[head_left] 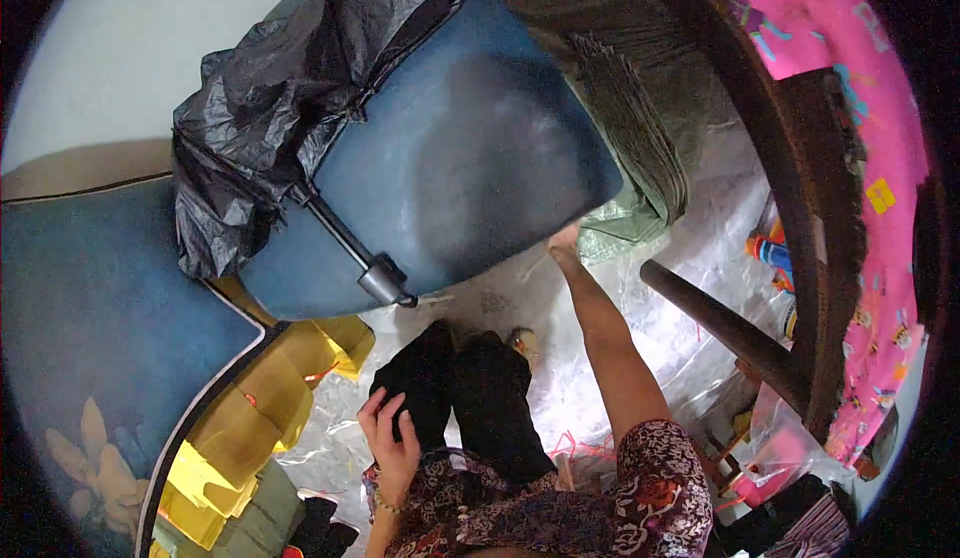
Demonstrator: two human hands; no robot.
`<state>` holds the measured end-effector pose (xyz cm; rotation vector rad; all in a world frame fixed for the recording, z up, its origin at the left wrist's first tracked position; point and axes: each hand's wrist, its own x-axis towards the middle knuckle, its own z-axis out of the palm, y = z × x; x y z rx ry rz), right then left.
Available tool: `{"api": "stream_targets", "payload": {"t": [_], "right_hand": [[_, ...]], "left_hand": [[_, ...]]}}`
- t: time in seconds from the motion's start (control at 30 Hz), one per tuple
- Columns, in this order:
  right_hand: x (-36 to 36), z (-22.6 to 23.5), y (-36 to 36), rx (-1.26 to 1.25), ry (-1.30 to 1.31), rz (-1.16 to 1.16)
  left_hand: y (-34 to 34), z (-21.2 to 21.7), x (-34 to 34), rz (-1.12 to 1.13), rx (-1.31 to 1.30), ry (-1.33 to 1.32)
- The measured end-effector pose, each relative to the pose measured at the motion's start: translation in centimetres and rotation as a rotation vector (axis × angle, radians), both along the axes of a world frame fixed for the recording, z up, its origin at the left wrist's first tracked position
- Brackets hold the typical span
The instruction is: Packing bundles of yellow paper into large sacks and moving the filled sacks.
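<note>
My right hand [565, 238], at the end of an outstretched arm, is at the lower right edge of a large blue panel [480, 198]. Its fingers are mostly hidden by that edge, so I cannot tell whether they grip it. Beside the hand are folded green woven sacks [632, 223]. Close to my dark-trousered thigh, my left hand [393, 443] is held with fingers apart and nothing in it. A loosely folded black umbrella [275, 108] lies across the panel, its handle [382, 280] pointing down toward my knees.
Crinkled clear plastic sheeting [600, 348] covers the floor. A dark rod [720, 328] juts from a dark curved frame at right, beside pink patterned fabric [890, 258]. At left are yellow packages [230, 438] and another blue panel [100, 338] with a flower print.
</note>
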<state>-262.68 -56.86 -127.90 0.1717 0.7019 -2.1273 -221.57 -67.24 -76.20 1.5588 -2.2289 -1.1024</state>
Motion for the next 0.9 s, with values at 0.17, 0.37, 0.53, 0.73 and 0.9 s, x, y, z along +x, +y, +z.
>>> {"api": "stream_targets", "payload": {"t": [0.17,0.37,0.53,0.73,0.9], "right_hand": [[8.7,16.2,-2.4,1.474,1.708,0.251],[0.5,37.2,2.2,1.479,1.738,0.188],[2.4,50.0,0.4,1.373,1.323,0.277],[10.0,63.4,-3.6,1.103,1.405,0.312],[10.4,70.8,-3.2,0.903,1.571,0.434]], "left_hand": [[0.3,5.8,1.0,-0.005,0.048,-0.102],[1.3,15.1,-0.4,-0.065,0.167,0.145],[2.6,23.3,-0.8,-0.015,0.29,0.259],[3.9,31.4,-0.6,0.065,0.262,0.366],[4.5,33.8,-1.2,0.191,0.266,0.47]]}}
